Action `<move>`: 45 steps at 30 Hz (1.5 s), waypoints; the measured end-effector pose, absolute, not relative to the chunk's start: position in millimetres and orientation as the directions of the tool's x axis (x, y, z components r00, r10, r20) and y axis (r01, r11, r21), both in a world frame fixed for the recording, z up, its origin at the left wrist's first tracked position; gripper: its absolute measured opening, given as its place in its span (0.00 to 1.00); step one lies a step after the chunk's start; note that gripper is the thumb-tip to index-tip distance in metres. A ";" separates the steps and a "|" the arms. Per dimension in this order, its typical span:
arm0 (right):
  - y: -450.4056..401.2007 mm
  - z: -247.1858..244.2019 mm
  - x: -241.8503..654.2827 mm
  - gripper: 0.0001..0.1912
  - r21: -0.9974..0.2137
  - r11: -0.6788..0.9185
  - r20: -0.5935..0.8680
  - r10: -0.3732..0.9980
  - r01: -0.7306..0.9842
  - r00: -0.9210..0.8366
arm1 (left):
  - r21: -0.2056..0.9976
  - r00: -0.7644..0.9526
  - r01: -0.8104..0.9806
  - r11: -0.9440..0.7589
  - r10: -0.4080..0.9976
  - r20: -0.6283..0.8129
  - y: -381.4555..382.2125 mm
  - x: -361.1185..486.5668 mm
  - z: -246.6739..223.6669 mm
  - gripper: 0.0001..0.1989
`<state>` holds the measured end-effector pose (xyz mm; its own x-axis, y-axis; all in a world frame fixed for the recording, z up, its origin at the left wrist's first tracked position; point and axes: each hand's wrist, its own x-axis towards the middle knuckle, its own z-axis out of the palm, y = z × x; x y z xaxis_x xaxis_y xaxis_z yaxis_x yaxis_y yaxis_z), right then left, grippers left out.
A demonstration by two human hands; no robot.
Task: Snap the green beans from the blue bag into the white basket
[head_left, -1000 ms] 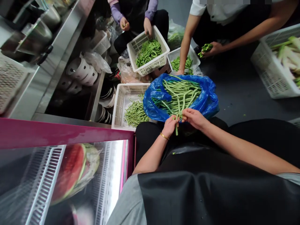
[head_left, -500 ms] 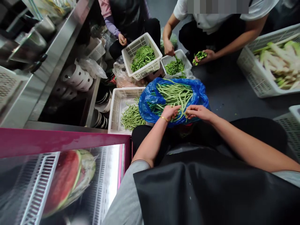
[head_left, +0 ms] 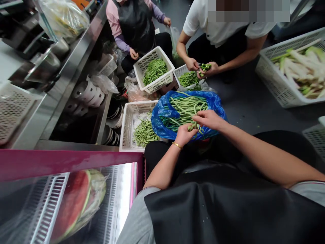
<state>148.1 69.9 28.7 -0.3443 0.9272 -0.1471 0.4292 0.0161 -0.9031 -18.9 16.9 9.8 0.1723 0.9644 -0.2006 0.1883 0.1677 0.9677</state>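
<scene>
My left hand [head_left: 186, 134], with a gold bracelet at the wrist, is closed around a few green bean pieces [head_left: 193, 127] above the near edge of a blue plastic bag [head_left: 162, 128]. Long green beans [head_left: 186, 107] fill the open bag. Just above and to the right of the left hand, my right hand [head_left: 209, 120] reaches over the bag, thumb and fingers pinched together. What lies between its fingertips is too small to make out. Left of the bag, a white basket [head_left: 129, 117] contains shorter bean pieces [head_left: 144, 133].
Co-workers crouch opposite; one person's hands [head_left: 209, 68] hold cut beans. Two more white baskets of beans [head_left: 155, 72] [head_left: 188, 79] stand before them. A crate of pale stalks [head_left: 299, 73] is at right. A glass-topped case [head_left: 76, 161] with watermelon and a steel counter [head_left: 68, 57] flank my left.
My right hand has moved left and slightly up over the beans; my left hand has lowered a little with bean pieces. The co-worker's hands have come together. The view has shifted slightly.
</scene>
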 end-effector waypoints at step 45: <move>72.0 71.9 125.3 0.17 -0.993 -0.006 -0.058 0.901 0.121 -0.429 | 0.861 0.292 -0.289 0.419 0.895 -0.337 -25.4 -29.4 31.0 0.16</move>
<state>125.3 72.0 71.9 -0.4294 0.9012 -0.0582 0.1214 -0.0063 -0.9926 -29.4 -25.4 31.0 0.2922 0.8949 -0.3373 -0.2886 0.4188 0.8610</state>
